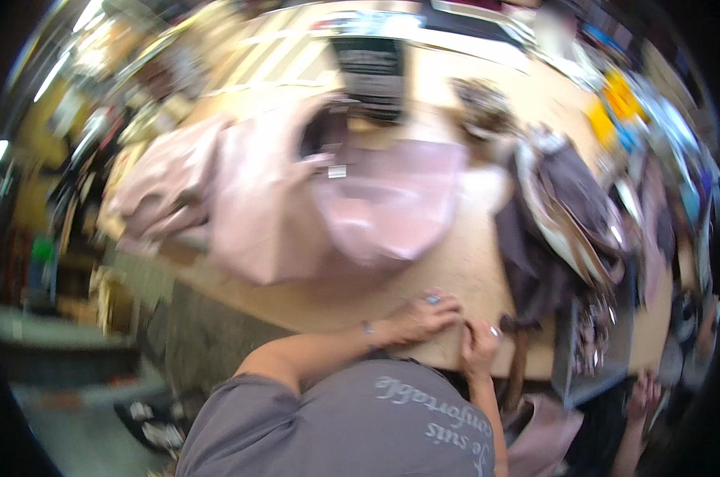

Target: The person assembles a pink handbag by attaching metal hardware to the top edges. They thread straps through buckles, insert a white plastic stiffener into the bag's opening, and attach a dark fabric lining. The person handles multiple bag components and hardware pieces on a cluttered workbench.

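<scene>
Pretty blurry shot, but both hands sit at the near edge of the wooden table [455, 262], low centre of the frame. Left hand [425, 314] lies flat, fingers loosely curled, right hand [479, 343] is closed beside it; can't tell if either pinches anything. Pink garment [296, 199] sprawls above them, long axis running left-right, well apart from both hands, with a dark garment [558, 230] at right

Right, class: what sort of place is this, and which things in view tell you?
Probably a garment workshop or sewing room. A large work table carries a pink garment and a dark brown garment, while both hands rest at its near edge. The picture is blurred.
</scene>
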Motion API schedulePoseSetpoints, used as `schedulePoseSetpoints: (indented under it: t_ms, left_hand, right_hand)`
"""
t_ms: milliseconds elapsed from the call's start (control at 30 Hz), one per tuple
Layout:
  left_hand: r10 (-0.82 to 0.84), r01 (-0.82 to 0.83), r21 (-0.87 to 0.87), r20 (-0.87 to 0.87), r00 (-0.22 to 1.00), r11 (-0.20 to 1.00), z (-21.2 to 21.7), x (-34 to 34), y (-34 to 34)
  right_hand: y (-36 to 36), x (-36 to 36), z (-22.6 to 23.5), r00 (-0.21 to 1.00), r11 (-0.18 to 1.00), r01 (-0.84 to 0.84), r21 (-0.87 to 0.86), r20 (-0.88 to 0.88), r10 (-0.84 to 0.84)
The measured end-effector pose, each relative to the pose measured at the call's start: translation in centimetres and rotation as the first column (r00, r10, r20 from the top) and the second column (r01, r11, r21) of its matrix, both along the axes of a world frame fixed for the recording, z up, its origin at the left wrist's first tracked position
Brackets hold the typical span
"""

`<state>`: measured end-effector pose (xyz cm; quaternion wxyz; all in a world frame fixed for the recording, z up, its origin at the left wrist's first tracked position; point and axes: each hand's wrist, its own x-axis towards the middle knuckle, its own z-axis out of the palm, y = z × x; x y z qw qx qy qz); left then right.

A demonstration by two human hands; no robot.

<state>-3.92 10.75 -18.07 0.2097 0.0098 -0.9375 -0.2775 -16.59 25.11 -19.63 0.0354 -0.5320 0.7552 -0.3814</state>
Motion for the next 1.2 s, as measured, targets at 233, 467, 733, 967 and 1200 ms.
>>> schedulePoseSetpoints:
  t_ms: [233,467,733,967,1200]
  left_hand:
    - [0.063,-0.064,-0.072,-0.025,0.998,0.995,-1.6,1.4,1.1]
    - [-0.002,0.004,-0.115,0.019,1.000,0.993,-3.7,0.1,1.1]
    - [0.035,-0.024,-0.086,0.135,0.990,0.996,-0.6,-0.4,0.5]
    - [0.038,-0.027,-0.063,0.183,0.982,0.998,-0.1,-0.5,0.9]
    - [0.073,-0.058,-0.089,0.180,0.981,0.994,-0.1,-0.7,1.1]
  right_hand:
    - [0.2,0.7,1.3,0.993,0.988,-0.113,0.105,-0.022,0.116]
    - [-0.2,-2.8,6.9,0.990,0.984,-0.139,0.107,0.007,0.139]
    - [-0.2,-16.1,15.8,0.928,0.957,0.194,-0.215,-0.276,-0.251]
    - [2.8,-29.5,13.7,0.683,0.778,0.594,-0.205,-0.382,-0.622]
    - [2.5,-35.5,11.5,0.668,0.622,0.744,0.244,-0.250,-0.701]
